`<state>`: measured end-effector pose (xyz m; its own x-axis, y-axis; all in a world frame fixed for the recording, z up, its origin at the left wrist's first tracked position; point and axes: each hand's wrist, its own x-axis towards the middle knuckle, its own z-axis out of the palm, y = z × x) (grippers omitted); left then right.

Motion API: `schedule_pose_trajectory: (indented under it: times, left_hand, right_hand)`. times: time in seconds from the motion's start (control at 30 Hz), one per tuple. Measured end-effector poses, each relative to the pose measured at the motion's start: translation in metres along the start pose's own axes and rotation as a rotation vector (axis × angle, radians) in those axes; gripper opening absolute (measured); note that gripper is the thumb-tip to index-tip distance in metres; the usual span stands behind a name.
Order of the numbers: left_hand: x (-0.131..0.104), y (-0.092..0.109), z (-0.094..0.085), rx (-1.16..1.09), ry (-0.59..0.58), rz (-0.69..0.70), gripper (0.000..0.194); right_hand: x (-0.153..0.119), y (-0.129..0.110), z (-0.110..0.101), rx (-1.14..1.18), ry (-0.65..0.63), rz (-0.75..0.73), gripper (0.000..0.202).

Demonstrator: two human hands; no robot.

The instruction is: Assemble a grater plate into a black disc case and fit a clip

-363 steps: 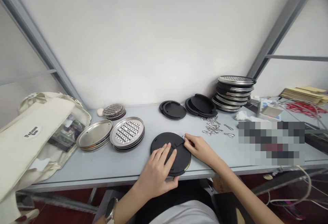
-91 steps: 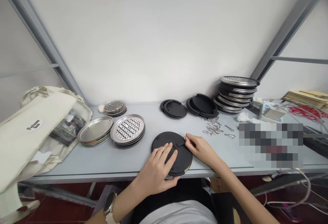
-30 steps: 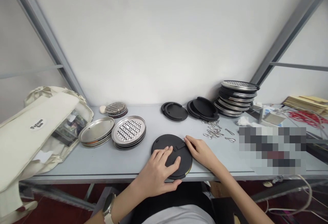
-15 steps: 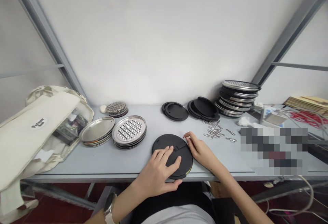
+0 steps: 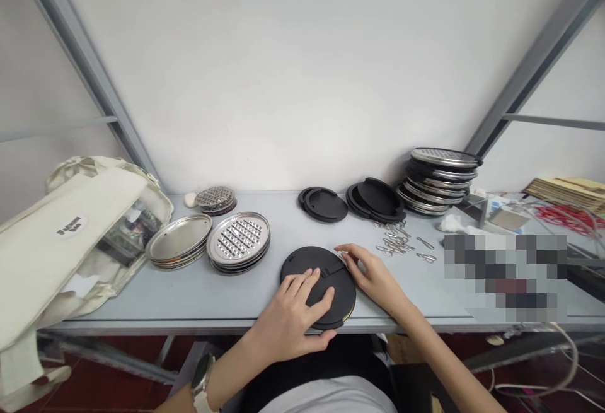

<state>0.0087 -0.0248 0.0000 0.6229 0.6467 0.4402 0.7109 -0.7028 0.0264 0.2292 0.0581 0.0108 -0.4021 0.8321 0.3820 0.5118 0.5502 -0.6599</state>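
A round black plastic disc [image 5: 338, 296] lies at the table's front edge, with a raised strip across its upper right and a thin yellowish line at its lower right rim. My left hand [image 5: 297, 312] rests on top of it, fingers spread and pressing down. At the disc's upper right rim, my right hand [image 5: 366, 273] pinches a small silvery metal clip [image 5: 341, 256], mostly covered by the fingers. Similar small metal clips [image 5: 394, 244] are scattered beyond that hand.
Left of the disc stand a stack of metal grater discs [image 5: 239, 240] and a stack of plain metal discs [image 5: 179, 238]. Black discs [image 5: 326, 205] lie at the back. A tall mixed stack [image 5: 437, 183] rises at back right. A cream bag [image 5: 85, 230] occupies the left end.
The right hand's fingers have shifted slightly left, further over the disc's rim, and the silvery clip shows less. The left hand and disc have stayed put.
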Motion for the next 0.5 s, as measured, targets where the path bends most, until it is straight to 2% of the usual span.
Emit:
schedule_pose_trajectory:
  times: [0.13, 0.5]
  left_hand:
    - [-0.0005, 0.0000, 0.0001, 0.000, -0.008, 0.000, 0.054]
    - [-0.0002, 0.0006, -0.0004, 0.005, 0.003, 0.002, 0.054]
  right_hand:
    - [0.0011, 0.0013, -0.0009, -0.019, 0.023, -0.036, 0.020]
    - [-0.0013, -0.0043, -0.0027, -0.025, -0.025, -0.058, 0.016]
